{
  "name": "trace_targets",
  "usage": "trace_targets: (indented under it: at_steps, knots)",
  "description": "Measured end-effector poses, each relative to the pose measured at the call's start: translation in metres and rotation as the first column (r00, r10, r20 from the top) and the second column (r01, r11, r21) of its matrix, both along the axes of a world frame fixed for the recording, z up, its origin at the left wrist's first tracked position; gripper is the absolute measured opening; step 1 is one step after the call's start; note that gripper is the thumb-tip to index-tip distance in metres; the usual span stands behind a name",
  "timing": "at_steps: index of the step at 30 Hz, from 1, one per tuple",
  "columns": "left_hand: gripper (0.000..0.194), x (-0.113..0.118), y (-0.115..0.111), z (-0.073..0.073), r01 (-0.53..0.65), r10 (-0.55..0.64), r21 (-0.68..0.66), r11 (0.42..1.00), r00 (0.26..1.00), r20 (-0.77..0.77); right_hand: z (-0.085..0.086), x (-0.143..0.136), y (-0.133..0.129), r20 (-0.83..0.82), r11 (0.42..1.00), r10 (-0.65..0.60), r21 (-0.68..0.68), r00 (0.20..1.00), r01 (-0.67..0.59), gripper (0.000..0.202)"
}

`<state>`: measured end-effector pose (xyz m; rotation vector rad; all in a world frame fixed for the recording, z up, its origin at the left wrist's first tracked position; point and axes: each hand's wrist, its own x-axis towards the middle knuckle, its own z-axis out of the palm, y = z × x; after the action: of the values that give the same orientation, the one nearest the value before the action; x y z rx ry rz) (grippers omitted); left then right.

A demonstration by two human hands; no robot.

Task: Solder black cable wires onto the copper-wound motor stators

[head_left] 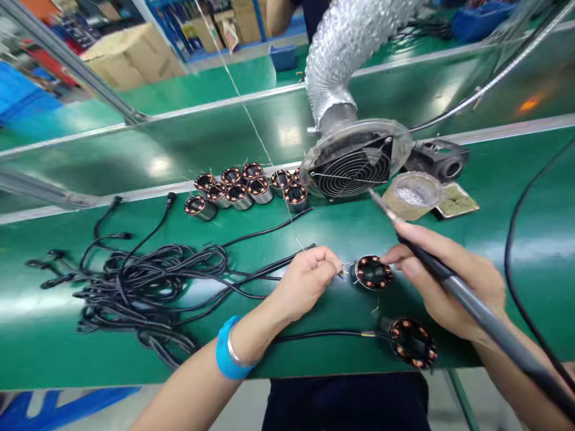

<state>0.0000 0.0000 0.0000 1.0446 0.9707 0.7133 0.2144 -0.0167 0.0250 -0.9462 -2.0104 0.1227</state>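
Observation:
My left hand (308,278) is closed in a pinch around the end of a black cable, whose thin bared wires (344,273) poke out toward a motor stator (372,273). This stator is a metal ring with copper windings. In my right hand (458,281) is a soldering iron (453,284), its tip pointing up and left, away from the stator. Fingers of that hand touch or nearly touch the stator's right side. Closer to me lies a second stator (413,342), with a black cable (327,336) running to it from the left. A thin solder-like strand (251,120) hangs down toward my left hand.
Several stators (238,194) stand in a group at the back. A fume extractor fan (354,170) with a silver duct (345,54) is behind the work. Beside it are a round tub (412,194) and a sponge tray (456,200). Tangled black cables (148,281) cover the left.

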Motion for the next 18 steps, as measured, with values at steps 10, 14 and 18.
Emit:
trace_targets:
  at_steps: [10,14,18]
  knots:
    - [0.030,0.000,-0.007,0.003,-0.061,0.061,-0.015,0.998,0.998,-0.004,0.014,-0.002,-0.019,-0.129,1.000,-0.014,-0.020,0.992,0.011,0.014]
    - [0.028,0.000,-0.007,0.004,-0.050,0.050,0.013,0.999,0.999,0.003,0.012,0.000,-0.017,-0.162,0.999,0.012,-0.051,0.987,-0.020,0.016]
    - [0.025,0.000,-0.009,0.003,-0.034,0.034,0.021,0.999,0.999,0.018,0.010,0.003,-0.018,-0.163,0.997,0.024,-0.072,0.986,-0.036,0.017]
